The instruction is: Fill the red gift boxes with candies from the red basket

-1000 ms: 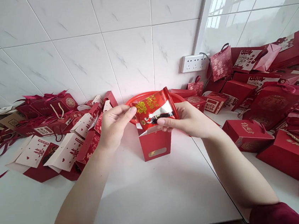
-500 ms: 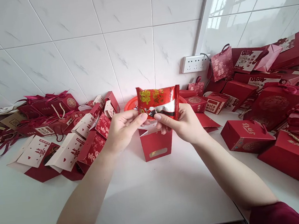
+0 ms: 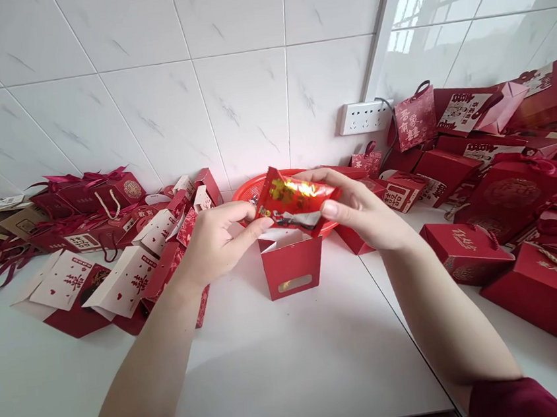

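A shiny red candy packet (image 3: 293, 199) with gold lettering is tilted over a small red gift box (image 3: 292, 267), whose top stands open. My left hand (image 3: 219, 240) pinches the packet's left lower corner between thumb and finger. On the other side, my right hand (image 3: 369, 211) grips the right end, its thumb in front and fingers over the top. The box stands upright on the white table (image 3: 295, 366), with an oval window low on its front. Behind the packet and box sits an orange-red plastic basket (image 3: 245, 189), its contents mostly hidden.
At the left stand several red-and-white gift boxes (image 3: 130, 282), with ribboned red boxes (image 3: 78, 195) behind them. A large pile of red gift boxes (image 3: 502, 205) fills the right side. A white power strip (image 3: 365, 118) is on the tiled wall.
The packet has tipped from facing me upright to a slanted, flatter pose and dropped slightly. My right hand has shifted right and up, its fingers now over the packet's top edge.
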The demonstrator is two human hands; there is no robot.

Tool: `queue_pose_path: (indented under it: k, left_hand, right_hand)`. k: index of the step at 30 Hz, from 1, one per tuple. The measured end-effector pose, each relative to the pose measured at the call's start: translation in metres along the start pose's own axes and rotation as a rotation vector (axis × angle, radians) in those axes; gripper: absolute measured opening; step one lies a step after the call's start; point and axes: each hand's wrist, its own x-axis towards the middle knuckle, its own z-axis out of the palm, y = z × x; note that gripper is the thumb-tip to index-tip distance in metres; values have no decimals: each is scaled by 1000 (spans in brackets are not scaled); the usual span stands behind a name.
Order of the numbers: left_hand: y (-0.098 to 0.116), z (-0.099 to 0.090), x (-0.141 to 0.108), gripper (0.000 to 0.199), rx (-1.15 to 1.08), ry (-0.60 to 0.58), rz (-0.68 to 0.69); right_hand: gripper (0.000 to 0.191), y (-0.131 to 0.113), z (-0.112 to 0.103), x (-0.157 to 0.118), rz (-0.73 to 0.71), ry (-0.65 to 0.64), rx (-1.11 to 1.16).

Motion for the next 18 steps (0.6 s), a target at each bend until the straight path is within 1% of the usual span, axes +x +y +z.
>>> queue_pose_path:
  k: [2,5,7,8,10,12,13,15,18]
  left_hand:
    - [0,-1,0,28,52,-47,25]
    - [-2,2,0,21,48,-81,9]
    - [-5,6,0,18,77,-168,-22]
    - [-7,7,1,17,106,-238,-38]
    - [-12,9,2,17,148,-381,-65]
    - [-15,11,3,21,125,-481,-103]
    - [-17,11,4,21,94,-513,-121]
    - [-19,12,5,19,31,-565,-142]
    - [-20,12,6,26,-5,-634,-180]
  right_hand:
    - [39,-3,-6,-1,35,-24,-62]
    - [20,-6,-11,-4,80,-107,-326]
    - [16,-5,-16,-6,107,-100,-446]
    - [17,-4,-18,-6,108,-63,-460]
    - [23,1,-21,-6,83,30,-414]
    - [30,7,-21,-4,34,92,-319]
    - [31,11,-20,-3,13,96,-286]
    - [28,18,-16,1,-1,50,-302]
    - [21,24,-11,6,27,-128,-501]
